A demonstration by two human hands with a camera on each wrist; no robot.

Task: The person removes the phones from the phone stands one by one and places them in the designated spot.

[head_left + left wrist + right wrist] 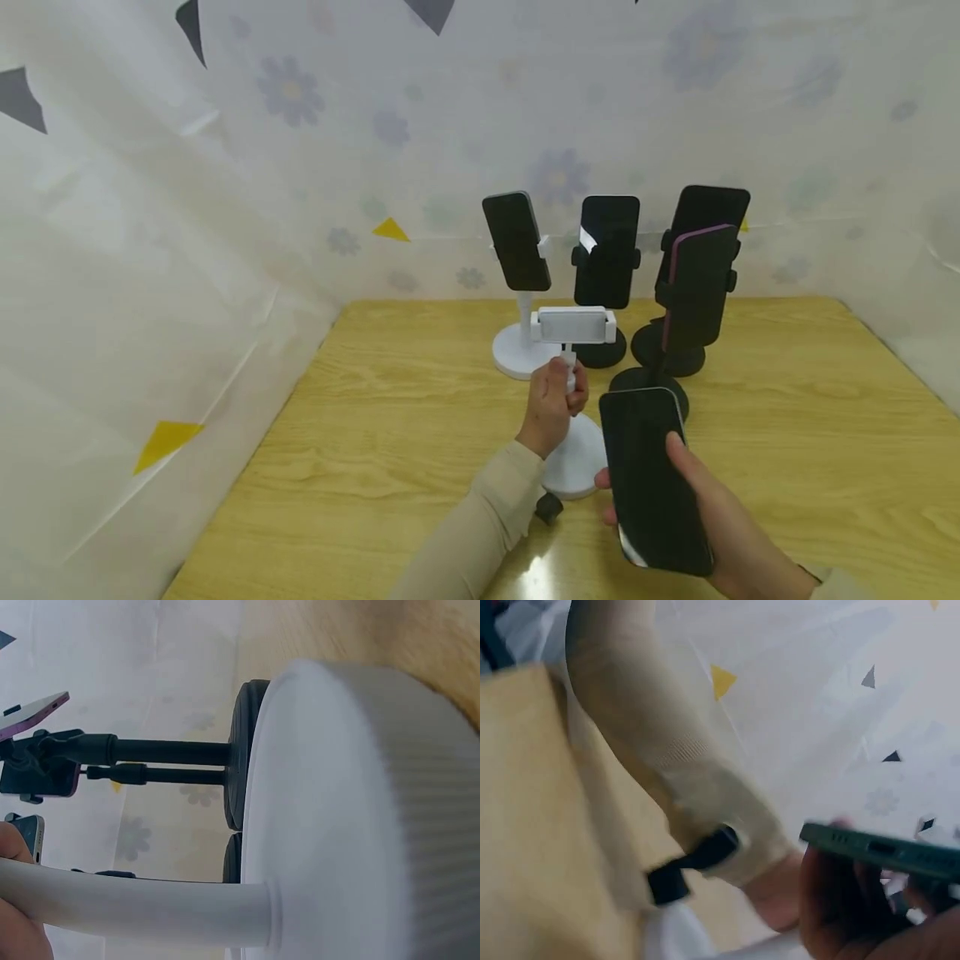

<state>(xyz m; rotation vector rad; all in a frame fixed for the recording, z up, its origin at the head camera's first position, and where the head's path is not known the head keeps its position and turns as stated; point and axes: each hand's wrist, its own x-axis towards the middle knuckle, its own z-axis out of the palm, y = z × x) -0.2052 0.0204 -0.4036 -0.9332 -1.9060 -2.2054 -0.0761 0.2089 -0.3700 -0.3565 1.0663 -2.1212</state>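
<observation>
My left hand grips the white phone stand just below its clamp head, which is turned sideways and has no phone in it. The stand's round white base rests on the table; its pole and ribbed base rim fill the left wrist view. In my right hand is a dark smartphone, thumb along its right edge and fingertips showing at the left. The phone's green edge faces the right wrist camera. It is held apart from the clamp, nearer to me.
Behind stand a white stand with a black phone, and several black stands bearing phones, one with a purple edge. A dark strap end hangs by the left sleeve. Patterned sheeting encloses the wooden table.
</observation>
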